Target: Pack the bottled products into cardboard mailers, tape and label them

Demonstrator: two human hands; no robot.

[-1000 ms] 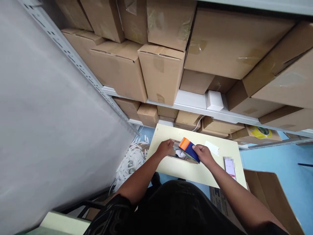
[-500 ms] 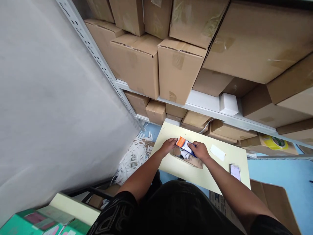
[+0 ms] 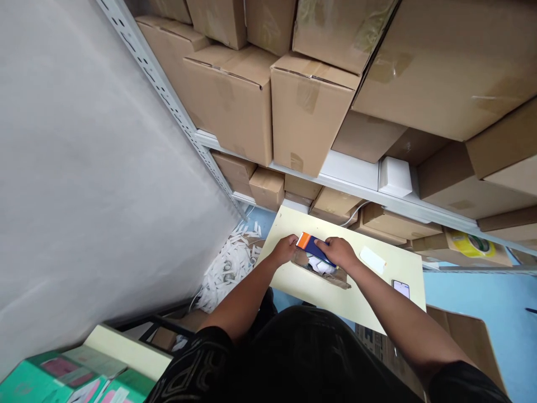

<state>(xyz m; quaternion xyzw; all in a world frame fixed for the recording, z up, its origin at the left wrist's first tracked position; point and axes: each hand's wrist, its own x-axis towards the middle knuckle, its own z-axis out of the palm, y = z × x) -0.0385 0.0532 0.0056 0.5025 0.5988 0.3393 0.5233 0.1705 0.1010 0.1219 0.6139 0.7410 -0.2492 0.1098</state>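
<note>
My right hand is closed on the right end of a flat, dark blue and orange packet, thumb on top. My left hand is closed too, its fingertips pinching the packet's orange left end. The packet is held tilted just above a small open cardboard box on the pale yellow table. White, folded-looking pieces show inside that box; what they are cannot be made out. My hands and the packet cover part of the box.
On the table to the right lie a white slip and a phone. Shelves packed with cardboard boxes rise behind. White strips heap on the floor at left, beside the wall. A tape roll sits at far right.
The packet's upper face looked largely white beside the orange and now shows dark blue. Both hands stay at its ends, almost in place. More white pieces show in the box.
</note>
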